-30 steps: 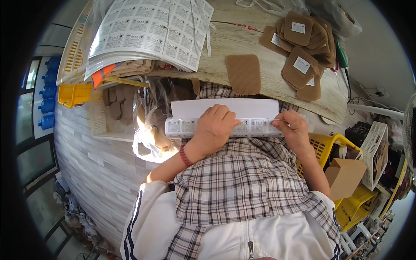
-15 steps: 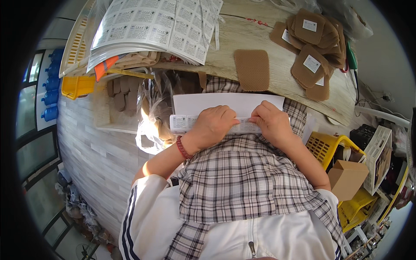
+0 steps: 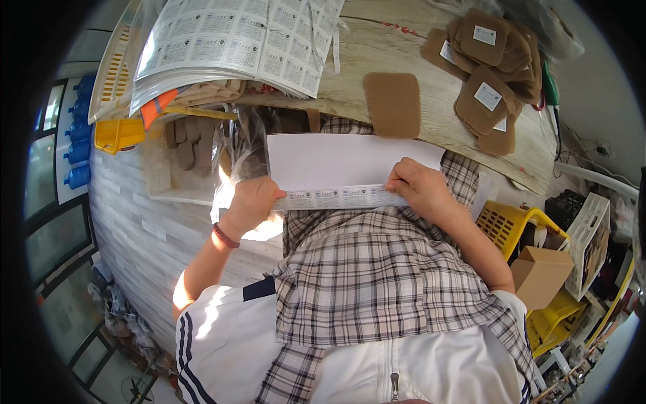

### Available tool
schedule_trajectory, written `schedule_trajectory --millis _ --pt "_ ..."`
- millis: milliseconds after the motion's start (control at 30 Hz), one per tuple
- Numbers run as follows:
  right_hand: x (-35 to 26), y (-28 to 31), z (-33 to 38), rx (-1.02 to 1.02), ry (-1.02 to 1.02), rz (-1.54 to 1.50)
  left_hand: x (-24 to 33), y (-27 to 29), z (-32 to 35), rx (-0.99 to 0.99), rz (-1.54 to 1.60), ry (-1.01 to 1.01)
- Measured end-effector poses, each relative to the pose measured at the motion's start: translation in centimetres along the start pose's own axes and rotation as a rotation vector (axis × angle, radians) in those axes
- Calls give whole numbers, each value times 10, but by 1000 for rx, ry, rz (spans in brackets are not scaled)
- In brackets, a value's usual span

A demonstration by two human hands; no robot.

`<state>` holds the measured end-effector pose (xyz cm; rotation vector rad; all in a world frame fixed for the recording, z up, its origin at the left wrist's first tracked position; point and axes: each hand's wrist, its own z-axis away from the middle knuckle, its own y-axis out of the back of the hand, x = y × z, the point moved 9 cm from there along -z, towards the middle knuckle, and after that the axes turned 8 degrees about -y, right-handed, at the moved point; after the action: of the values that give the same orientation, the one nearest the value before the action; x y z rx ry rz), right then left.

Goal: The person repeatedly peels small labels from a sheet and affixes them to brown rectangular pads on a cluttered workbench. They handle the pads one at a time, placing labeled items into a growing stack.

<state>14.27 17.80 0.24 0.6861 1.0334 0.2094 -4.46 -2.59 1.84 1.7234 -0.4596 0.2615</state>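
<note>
A white sheet of labels (image 3: 353, 158) lies across my lap, its far part blank and its near edge a printed label strip (image 3: 336, 196), which looks folded over. My left hand (image 3: 250, 204) pinches the left end of that strip between thumb and fingers. At the strip's right part, my right hand (image 3: 418, 183) is closed on the sheet with curled fingers. Just beyond the sheet, one brown textured pad (image 3: 393, 104) without a label sits at the table's near edge. To its right is a pile of brown pads (image 3: 488, 101), some bearing white labels.
A thick stack of printed label sheets (image 3: 222, 50) covers the table's (image 3: 356, 50) left side. Below it, a pale crate (image 3: 158, 158) of brown pads and a clear plastic bag (image 3: 232, 151) stand near my left arm. A yellow basket (image 3: 498, 222) and cardboard box (image 3: 542, 276) are at my right.
My left hand has moved left along the strip, from near the middle to its left end. More of the printed strip shows between my hands. The right hand stays in almost the same place.
</note>
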Motion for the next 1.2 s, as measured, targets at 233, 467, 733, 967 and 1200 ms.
schedule_trajectory --millis 233,467,733,967,1200 --pt "-1 14 6 113 -92 -26 -51 82 10 174 -299 327" --pt "-36 19 2 153 27 28 76 -1 -111 140 301 157" --pt "45 30 30 21 -205 -324 49 -29 -90 98 453 270" --pt "36 32 21 123 -243 -446 64 -29 -120 138 459 270" --pt "40 53 25 347 -91 -365 50 -52 -127 108 660 451"
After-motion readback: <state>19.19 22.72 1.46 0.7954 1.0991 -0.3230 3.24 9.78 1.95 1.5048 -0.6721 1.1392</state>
